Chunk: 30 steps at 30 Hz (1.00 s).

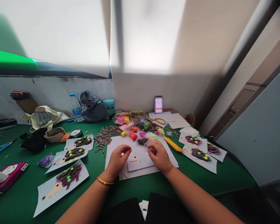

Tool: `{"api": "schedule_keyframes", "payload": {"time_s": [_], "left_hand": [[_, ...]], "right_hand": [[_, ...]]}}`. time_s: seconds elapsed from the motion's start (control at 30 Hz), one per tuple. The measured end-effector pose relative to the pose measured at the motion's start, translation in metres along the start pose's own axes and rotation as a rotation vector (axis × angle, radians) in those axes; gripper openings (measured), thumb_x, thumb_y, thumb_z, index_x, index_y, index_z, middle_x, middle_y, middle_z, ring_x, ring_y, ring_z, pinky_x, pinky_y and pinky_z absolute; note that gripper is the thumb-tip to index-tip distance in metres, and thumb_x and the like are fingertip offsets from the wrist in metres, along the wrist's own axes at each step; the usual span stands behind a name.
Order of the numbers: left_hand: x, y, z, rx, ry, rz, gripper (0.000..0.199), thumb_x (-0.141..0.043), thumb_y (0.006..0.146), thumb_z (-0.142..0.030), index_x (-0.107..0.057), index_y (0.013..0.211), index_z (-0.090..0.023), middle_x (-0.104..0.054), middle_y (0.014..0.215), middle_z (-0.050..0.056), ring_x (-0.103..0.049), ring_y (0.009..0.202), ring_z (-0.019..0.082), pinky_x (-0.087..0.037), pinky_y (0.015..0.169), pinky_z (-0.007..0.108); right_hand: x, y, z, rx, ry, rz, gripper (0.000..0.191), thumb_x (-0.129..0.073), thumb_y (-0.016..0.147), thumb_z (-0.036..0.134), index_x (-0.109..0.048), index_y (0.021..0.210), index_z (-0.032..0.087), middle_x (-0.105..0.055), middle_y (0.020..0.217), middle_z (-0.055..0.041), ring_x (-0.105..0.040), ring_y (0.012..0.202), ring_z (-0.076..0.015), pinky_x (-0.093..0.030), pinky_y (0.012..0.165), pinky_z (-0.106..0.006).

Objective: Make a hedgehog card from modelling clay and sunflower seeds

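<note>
Head view: a drawing sheet (140, 165) is lying on larger white paper (171, 161) at the front of the green tabletop (196, 183), between the person's two hands. It is showing a hedgehog outline with a peach-coloured snout (134, 159). The right hand (161, 157) is resting over the sheet's right side, its fingers grasping a dark brown lump (153, 151) that they are partly hiding. The left hand (118, 160) is hovering by the sheet's left edge, its fingers curling, thumb and forefinger nearly meeting; whether they are pinching anything small, I cannot tell. A gold bangle (105, 181) is circling the left wrist.

Just beyond the sheet, wrapped clay packets (133, 136) in red, pink, green and other colours are crowding together, with sunflower seeds (106, 133) spreading to their left. A yellow cutter (174, 144) is lying right of the packets, while red-handled scissors (152, 125) and yellow-handled scissors (160, 120) are lying behind.

Farther out, three hedgehog pictures (65, 183) are lying on the left and three more (199, 155) on the right. A purple packet (45, 160) is sitting beside the left group. Along the wall, a bottle (76, 109), a blue-grey bag (93, 111), a teal-lidded jar (110, 107) and a phone (158, 105) are standing.
</note>
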State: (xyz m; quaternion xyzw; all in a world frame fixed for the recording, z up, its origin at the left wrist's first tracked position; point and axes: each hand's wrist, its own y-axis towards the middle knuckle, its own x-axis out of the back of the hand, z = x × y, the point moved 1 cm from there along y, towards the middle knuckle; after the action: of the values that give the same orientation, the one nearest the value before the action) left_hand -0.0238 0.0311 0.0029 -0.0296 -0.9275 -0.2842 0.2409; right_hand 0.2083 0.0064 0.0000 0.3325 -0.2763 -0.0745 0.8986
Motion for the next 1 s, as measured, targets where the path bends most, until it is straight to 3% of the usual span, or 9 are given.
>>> {"api": "schedule_keyframes", "payload": {"time_s": [0.17, 0.4, 0.57, 0.7, 0.9, 1.0], "left_hand": [[0.005, 0.0012, -0.0054, 0.017, 0.098, -0.017, 0.025, -0.056, 0.091, -0.04, -0.058, 0.074, -0.021, -0.059, 0.071, -0.001, -0.056, 0.067, 0.015, -0.048, 0.063, 0.028], [0.0028, 0.0016, -0.0011, 0.026, 0.018, 0.052, 0.023, -0.049, 0.095, -0.039, -0.064, 0.093, -0.021, -0.068, 0.089, 0.003, -0.063, 0.083, 0.019, -0.05, 0.075, 0.032], [0.0034, 0.0009, -0.0028, 0.056, 0.046, 0.064, 0.031, -0.048, 0.095, -0.044, -0.058, 0.076, -0.021, -0.062, 0.074, 0.001, -0.058, 0.071, 0.017, -0.047, 0.067, 0.03], [0.0032, 0.0007, -0.004, 0.057, 0.032, 0.071, 0.02, -0.06, 0.088, -0.04, -0.06, 0.082, -0.021, -0.063, 0.081, 0.001, -0.057, 0.075, 0.017, -0.047, 0.071, 0.029], [0.0028, 0.0008, -0.0047, 0.059, 0.013, 0.12, 0.033, -0.04, 0.098, -0.039, -0.059, 0.077, -0.02, -0.062, 0.076, 0.002, -0.058, 0.075, 0.017, -0.046, 0.07, 0.03], [0.0029, 0.0008, -0.0058, 0.061, 0.016, 0.097, 0.025, -0.049, 0.094, -0.039, -0.058, 0.079, -0.02, -0.062, 0.079, 0.002, -0.057, 0.075, 0.017, -0.046, 0.071, 0.029]], "right_hand": [[-0.0046, -0.0014, 0.0028, -0.006, 0.013, 0.028, 0.013, -0.057, 0.085, 0.017, -0.063, 0.096, 0.022, -0.056, 0.09, -0.0047, -0.057, 0.084, -0.021, -0.05, 0.076, -0.035], [-0.0076, -0.0025, -0.0002, -0.016, 0.025, 0.032, 0.015, -0.057, 0.085, 0.017, -0.062, 0.098, 0.022, -0.057, 0.093, -0.0052, -0.057, 0.084, -0.0205, -0.049, 0.076, -0.033], [-0.007, -0.0015, 0.0003, -0.026, 0.03, 0.042, 0.013, -0.057, 0.085, 0.017, -0.062, 0.097, 0.022, -0.056, 0.09, -0.0043, -0.056, 0.084, -0.0205, -0.048, 0.077, -0.034], [-0.0066, -0.0014, 0.0013, -0.027, 0.038, 0.046, 0.014, -0.056, 0.085, 0.016, -0.062, 0.096, 0.022, -0.054, 0.087, -0.003, -0.055, 0.082, -0.02, -0.047, 0.078, -0.035], [-0.0079, -0.0025, -0.0016, -0.03, 0.049, 0.044, 0.015, -0.056, 0.085, 0.015, -0.062, 0.096, 0.022, -0.054, 0.089, -0.0035, -0.054, 0.082, -0.0201, -0.046, 0.075, -0.034], [-0.008, -0.0027, -0.0021, -0.041, 0.054, 0.047, 0.015, -0.057, 0.084, 0.015, -0.062, 0.097, 0.022, -0.054, 0.09, -0.0038, -0.055, 0.082, -0.0198, -0.047, 0.075, -0.033]]}}
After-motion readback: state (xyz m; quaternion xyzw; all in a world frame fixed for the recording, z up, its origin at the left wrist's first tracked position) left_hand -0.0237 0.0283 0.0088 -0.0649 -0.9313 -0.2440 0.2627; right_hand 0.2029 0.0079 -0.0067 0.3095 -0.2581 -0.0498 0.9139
